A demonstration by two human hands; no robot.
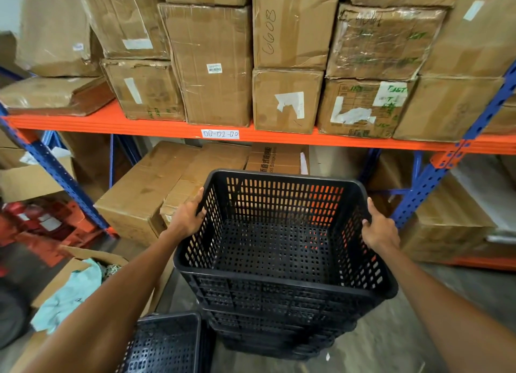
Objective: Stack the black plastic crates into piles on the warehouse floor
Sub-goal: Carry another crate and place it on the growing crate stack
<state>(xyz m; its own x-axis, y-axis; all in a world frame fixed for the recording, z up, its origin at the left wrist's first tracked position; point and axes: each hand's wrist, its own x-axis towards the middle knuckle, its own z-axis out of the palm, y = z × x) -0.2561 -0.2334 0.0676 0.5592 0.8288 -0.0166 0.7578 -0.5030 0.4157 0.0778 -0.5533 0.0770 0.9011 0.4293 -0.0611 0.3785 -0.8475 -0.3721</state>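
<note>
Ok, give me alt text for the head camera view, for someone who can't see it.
Two bare hands, left hand and right hand, grip opposite rims of a black slotted crate sitting atop a pile of nested crates on the floor. Behind stands an orange shelf loaded with cardboard boxes; another black crate sits lower left.

My bare arms reach forward, elbows nearly straight; my left hand (187,215) curls its fingers shut; my right hand (380,226) clamps likewise, thumb up.

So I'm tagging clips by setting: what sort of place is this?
Most likely a warehouse storeroom: orange-and-blue pallet racking loaded with taped cardboard cartons, a handwritten location label, and nested black plastic crates on the floor.
</note>
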